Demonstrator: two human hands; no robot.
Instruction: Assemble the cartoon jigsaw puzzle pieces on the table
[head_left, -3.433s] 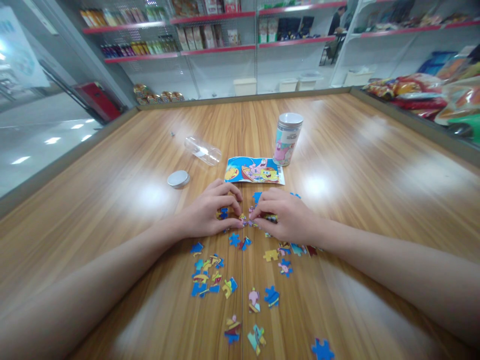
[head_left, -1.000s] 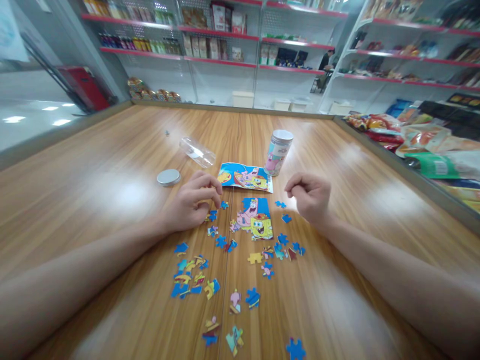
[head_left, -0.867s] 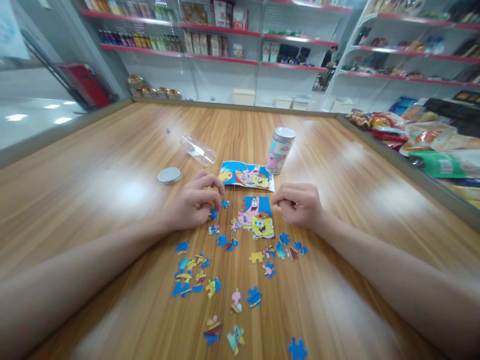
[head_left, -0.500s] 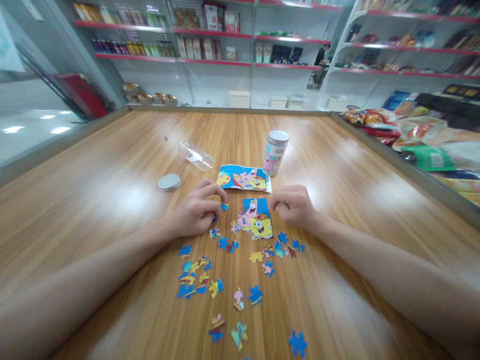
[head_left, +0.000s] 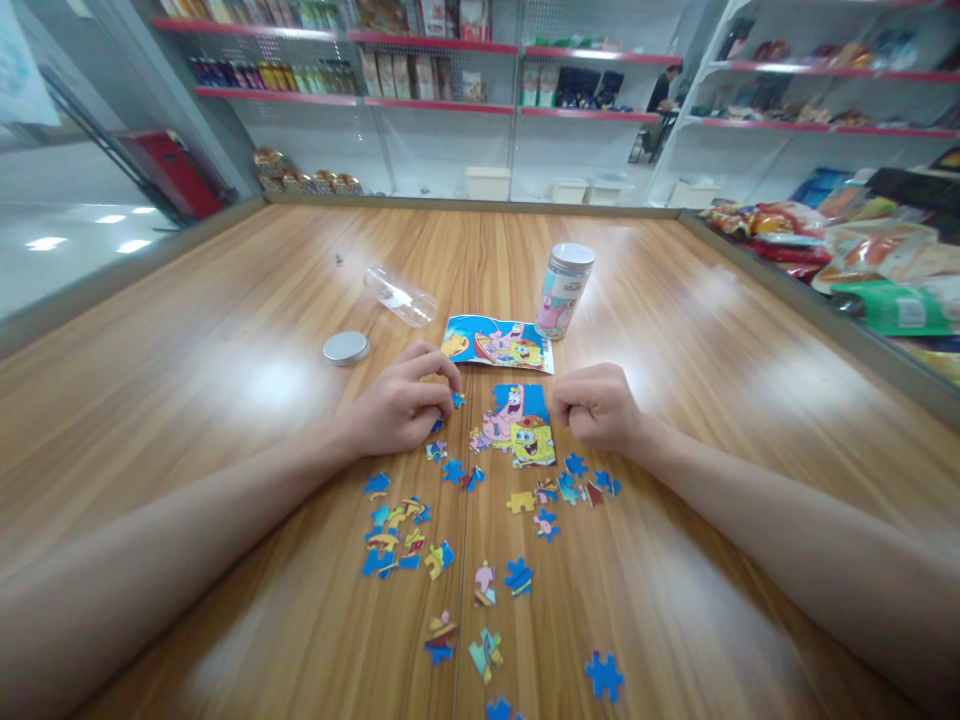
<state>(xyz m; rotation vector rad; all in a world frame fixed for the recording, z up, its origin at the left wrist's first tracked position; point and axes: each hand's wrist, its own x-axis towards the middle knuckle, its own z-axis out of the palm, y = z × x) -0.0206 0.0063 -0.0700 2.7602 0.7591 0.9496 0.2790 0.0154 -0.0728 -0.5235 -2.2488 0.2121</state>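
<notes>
My left hand (head_left: 405,400): fingers half-curled, tips at a small blue piece (head_left: 458,400); can't tell if they grip it. My right hand (head_left: 598,405): fingers folded into a fist, just right of the joined puzzle section (head_left: 531,440); can't tell if anything's inside. Section lies flat between my hands, pink and yellow figures on blue. Loose puzzle pieces (head_left: 520,502) scattered nearer me. Beyond the section: picture sheet (head_left: 499,343), upright can (head_left: 564,290) at its right end. Farther left, silver lid (head_left: 346,348), clear container (head_left: 401,297) on its side. Wooden table (head_left: 675,620); stocked shelves (head_left: 442,104) behind.
</notes>
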